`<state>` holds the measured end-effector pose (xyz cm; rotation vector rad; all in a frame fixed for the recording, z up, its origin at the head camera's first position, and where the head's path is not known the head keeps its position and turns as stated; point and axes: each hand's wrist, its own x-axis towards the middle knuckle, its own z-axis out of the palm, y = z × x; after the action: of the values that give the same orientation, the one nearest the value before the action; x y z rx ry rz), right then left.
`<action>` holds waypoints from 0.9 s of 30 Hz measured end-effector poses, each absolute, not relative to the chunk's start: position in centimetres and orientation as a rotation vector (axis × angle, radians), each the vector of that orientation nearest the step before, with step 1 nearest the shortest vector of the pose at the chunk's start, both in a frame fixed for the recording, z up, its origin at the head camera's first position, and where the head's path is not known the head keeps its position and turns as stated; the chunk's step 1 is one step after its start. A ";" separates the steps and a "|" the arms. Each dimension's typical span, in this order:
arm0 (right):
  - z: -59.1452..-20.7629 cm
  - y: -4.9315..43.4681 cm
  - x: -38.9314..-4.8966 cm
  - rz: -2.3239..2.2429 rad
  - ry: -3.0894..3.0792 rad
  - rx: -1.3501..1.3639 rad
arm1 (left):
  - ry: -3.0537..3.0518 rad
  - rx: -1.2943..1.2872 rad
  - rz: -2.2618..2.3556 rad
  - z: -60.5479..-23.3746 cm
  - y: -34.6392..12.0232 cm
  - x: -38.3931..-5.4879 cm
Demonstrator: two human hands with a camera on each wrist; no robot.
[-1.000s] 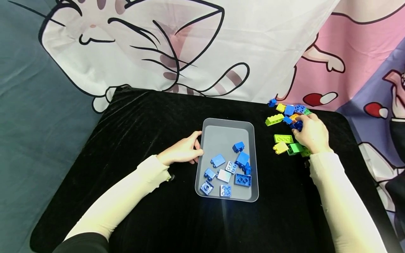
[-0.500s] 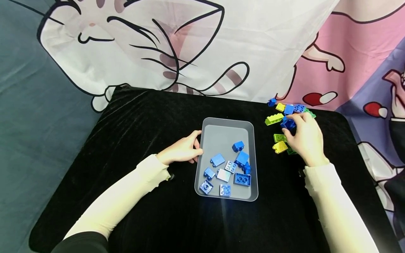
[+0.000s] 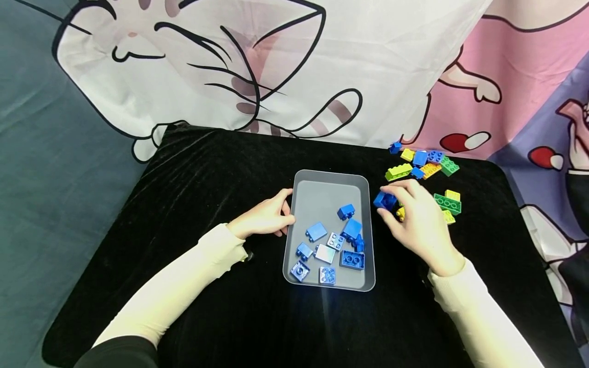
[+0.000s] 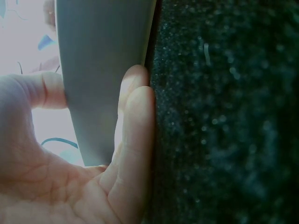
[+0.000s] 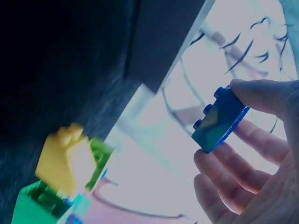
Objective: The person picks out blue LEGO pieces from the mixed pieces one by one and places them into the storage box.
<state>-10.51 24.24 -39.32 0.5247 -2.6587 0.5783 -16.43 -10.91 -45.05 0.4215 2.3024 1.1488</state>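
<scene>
Beside the grey tray [image 3: 326,185], my left hand [image 3: 264,217] touches its left side. In the left wrist view the thumb is at the rim and the straight fingers [image 4: 135,130] lie low along the tray's outer wall. My right hand [image 3: 423,225] pinches a blue building brick [image 3: 384,200] between thumb and fingers, just right of the tray. The right wrist view shows this brick [image 5: 220,120] with studs along one side, held up off the cloth. Several blue bricks, including one blue brick [image 3: 316,232], lie loose in the lower part of the tray.
Behind the right hand is a loose group of bricks, among them a lime brick [image 3: 399,172], an orange brick [image 3: 431,170] and a blue brick [image 3: 420,158]. A green brick [image 3: 447,204] lies right of the hand. Black cloth [image 3: 221,168] covers the table; a printed curtain [image 3: 294,66] hangs behind.
My right hand has drawn a blue brick out of the group and carried it left towards the tray, uncovering orange and green bricks. My left hand stays at the tray's side.
</scene>
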 end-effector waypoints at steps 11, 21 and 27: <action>-39.4 21.3 -6.5 0.568 -2.649 0.785 | 2.312 0.409 1.141 -45.0 -10.9 -16.4; -39.9 20.1 -3.4 0.600 -2.682 0.916 | 2.307 0.413 1.148 -45.0 -10.9 -16.4; -40.3 19.9 -2.0 0.633 -2.692 0.959 | 2.309 0.424 1.151 -44.9 -10.9 -16.4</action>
<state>-1.96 19.92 -40.32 0.9594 -2.6918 0.6326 -16.39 -10.93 -44.86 0.4245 2.3089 1.1513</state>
